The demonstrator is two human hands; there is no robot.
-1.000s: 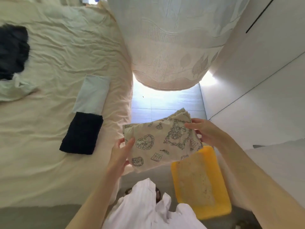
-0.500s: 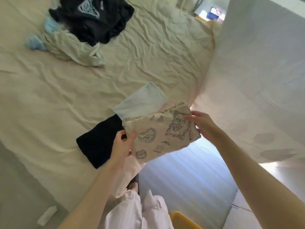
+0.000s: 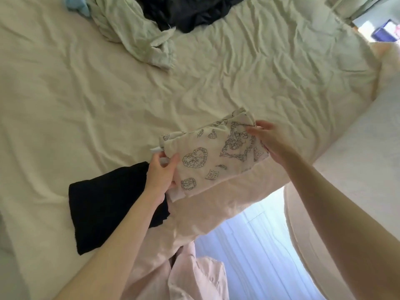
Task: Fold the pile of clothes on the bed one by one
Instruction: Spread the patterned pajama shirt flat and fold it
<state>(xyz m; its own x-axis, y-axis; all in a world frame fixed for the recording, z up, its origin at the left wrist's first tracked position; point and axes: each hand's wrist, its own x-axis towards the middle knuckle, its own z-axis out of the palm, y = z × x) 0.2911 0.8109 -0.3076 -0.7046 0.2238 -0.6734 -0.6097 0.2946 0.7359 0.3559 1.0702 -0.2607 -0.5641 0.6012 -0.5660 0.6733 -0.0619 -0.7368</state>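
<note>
I hold a folded cream garment [image 3: 213,158] printed with dark line drawings of hearts just above the near edge of the bed [image 3: 86,109]. My left hand [image 3: 161,172] grips its left end and my right hand [image 3: 267,138] pinches its right end. A folded black garment [image 3: 108,204] lies on the sheet under my left forearm. The folded pale blue piece seen earlier is hidden behind the held garment. The unfolded pile lies at the far edge: a pale green garment [image 3: 134,33], a black one [image 3: 194,11] and a bit of blue cloth [image 3: 79,4].
The cream sheet is wrinkled, with bare stretches at left and centre. A white curtain or drape [image 3: 355,169] hangs at right beside the bed corner. Pale tiled floor [image 3: 257,245] shows below, next to my white clothing [image 3: 194,278].
The view has swung from the floor and yellow tub toward the bed. The folded printed garment, still held in both hands, now sits over the bed edge above the folded pieces.
</note>
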